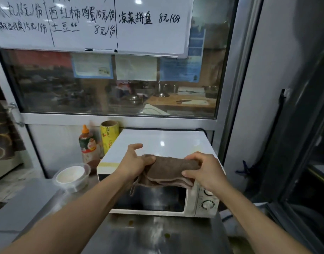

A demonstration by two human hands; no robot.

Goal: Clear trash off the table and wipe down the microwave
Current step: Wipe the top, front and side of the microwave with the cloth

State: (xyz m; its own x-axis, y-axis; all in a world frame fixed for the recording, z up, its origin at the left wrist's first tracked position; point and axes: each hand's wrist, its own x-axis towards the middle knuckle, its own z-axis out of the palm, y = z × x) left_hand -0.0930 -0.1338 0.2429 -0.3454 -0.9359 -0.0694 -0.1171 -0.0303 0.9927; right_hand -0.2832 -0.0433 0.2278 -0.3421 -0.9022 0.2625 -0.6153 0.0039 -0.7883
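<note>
Both hands pinch a folded brown cloth (168, 168) by its ends: the left hand (133, 162) has its thumb pressed on the top of the cloth with the forefinger stretched out past it, and the right hand (203, 171) curls fingers over the far edge with the thumb underneath. The cloth is stretched between them just over the front top edge of the microwave (157, 143), probably to fold it into a flat pad before wiping; whether it touches the top cannot be told.

In the head view the microwave stands on a steel table (148, 235) against the wall, door closed, two dials at its right. A few small spots lie on the table in front. To its left stand a sauce bottle (88, 143), a yellow roll (109, 136) and a lidded plastic bowl (73, 176), likely trash to clear.
</note>
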